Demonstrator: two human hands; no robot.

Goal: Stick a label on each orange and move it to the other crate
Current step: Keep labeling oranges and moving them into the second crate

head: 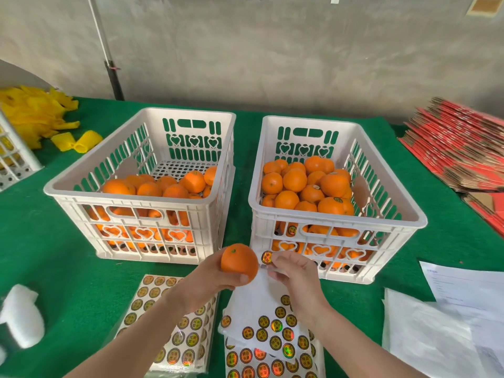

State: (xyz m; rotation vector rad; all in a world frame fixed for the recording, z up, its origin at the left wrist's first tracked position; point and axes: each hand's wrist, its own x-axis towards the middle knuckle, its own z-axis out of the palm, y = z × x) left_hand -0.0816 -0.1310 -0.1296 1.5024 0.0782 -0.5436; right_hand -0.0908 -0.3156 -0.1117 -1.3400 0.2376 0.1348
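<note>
Above the green worktop (68, 268), between the two white crates, the left hand (207, 279) cups an orange (239, 261) from below, forearm reaching forward. Just beside it, the right hand (296, 271) pinches a round label (266, 257) at its fingertips, close to the fruit's side.

Noted a rough grey cement wall (272, 50) along the back, patchy and stained, with a thin pole (113, 80) leaning against it at left, white above and black lower down, and a brown cardboard patch (484, 5) at the top right corner. Found the table (41, 241) covered in green felt right up to the wall. Recorded soft, even light, a heap of yellow foam sleeves (30, 113) at far left and a stack of red flattened cartons (458, 148) at far right.
</note>
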